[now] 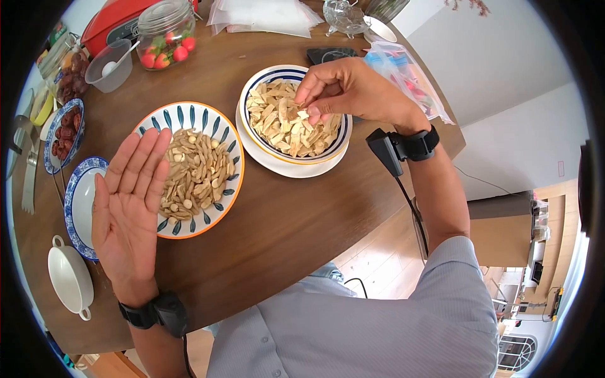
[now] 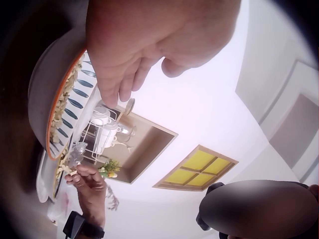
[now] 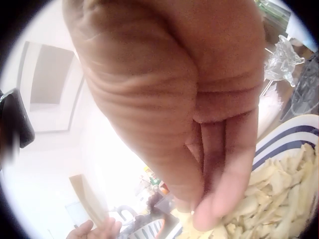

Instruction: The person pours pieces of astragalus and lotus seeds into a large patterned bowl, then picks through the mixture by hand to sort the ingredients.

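My right hand (image 1: 362,91) pinches a small pale dried slice (image 1: 303,115) between thumb and fingertips, low over a blue-banded bowl (image 1: 246,101). That bowl holds a heap of flat, pale dried slices (image 1: 277,129) and stands on a white plate (image 1: 315,171). In the right wrist view the fingertips are right at the heap. My left hand (image 1: 131,201) is held palm up with straight fingers, overlapping the left rim of a leaf-patterned, orange-edged bowl (image 1: 230,148). Darker, narrower dried pieces (image 1: 195,179) fill this second bowl. Nothing lies on the left palm.
Along the left are a blue-rimmed dish (image 1: 79,201), a white two-handled dish (image 1: 69,277), a bowl of red dates (image 1: 66,132) and a knife (image 1: 29,179). Behind stand a strawberry jar (image 1: 167,41), a clear tub (image 1: 107,69) and a red appliance (image 1: 110,25). Plastic bags (image 1: 409,75) lie far right.
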A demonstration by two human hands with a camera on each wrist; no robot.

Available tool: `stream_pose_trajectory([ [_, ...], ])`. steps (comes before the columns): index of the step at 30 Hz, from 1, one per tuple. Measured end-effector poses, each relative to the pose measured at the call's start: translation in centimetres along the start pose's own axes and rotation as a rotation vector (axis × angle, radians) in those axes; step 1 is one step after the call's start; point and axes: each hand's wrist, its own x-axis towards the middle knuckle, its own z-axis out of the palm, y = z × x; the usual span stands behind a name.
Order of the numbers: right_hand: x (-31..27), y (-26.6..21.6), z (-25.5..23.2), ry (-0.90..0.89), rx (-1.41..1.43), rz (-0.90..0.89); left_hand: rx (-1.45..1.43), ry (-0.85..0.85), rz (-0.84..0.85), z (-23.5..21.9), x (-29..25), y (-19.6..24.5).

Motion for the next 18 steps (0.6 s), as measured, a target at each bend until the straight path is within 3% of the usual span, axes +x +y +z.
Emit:
stream_pose_trajectory([
  [11,-0.3,-0.9,-0.1,0.117,-0.095,0.052,0.001,-0.045,-0.010,-0.5,0.0,0.1],
  [13,-0.1,-0.6,-0.5,0.195,-0.189,-0.073,0.008,-0.066,-0.009,-0.4,0.0,0.2],
  [16,0.6,-1.4,0.3,0.284,-0.225,-0.120,-0.014,-0.028,-0.007,0.0,0.0,0.1],
  [18,1.0,-3.0,1.9,0.247,-0.215,-0.166,-0.098,-0.037,0.032,-0.2,0.0,0.5],
])
